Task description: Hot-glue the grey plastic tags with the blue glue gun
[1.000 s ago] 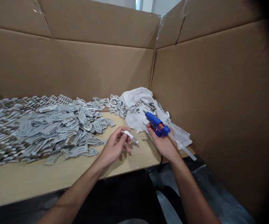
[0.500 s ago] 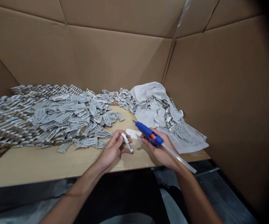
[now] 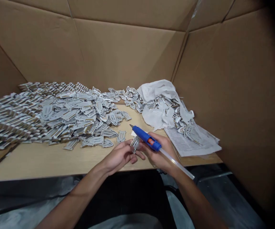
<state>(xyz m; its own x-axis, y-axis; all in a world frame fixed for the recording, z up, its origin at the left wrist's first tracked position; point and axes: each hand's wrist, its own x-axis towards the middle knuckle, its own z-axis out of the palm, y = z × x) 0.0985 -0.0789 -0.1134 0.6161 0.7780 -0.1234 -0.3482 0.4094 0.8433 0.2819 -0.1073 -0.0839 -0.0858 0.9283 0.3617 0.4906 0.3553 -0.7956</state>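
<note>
Holding blue glue gun (image 3: 145,138); grey clip (image 3: 135,143)

— What colour is the glue gun (image 3: 145,137)?
— Bright blue, with an orange band near its back end. The glue stick (image 3: 175,163) behind it is a cloudy, see-through white.
— And the small piece (image 3: 135,143) just left of the glue gun?
— Pale grey, like the pile of pieces (image 3: 56,114) farther left of the glue gun. Their stacked edges show thin brown and grey stripes.
— Beyond the glue gun, to the right?
— The crumpled paper (image 3: 158,95) is white. The printed sheet (image 3: 190,144) is off-white with fine grey lines of print.
— Under the glue gun?
— The table (image 3: 56,160) is pale wood with faint grain. The cardboard walls (image 3: 128,54) beyond are plain brown.
</note>
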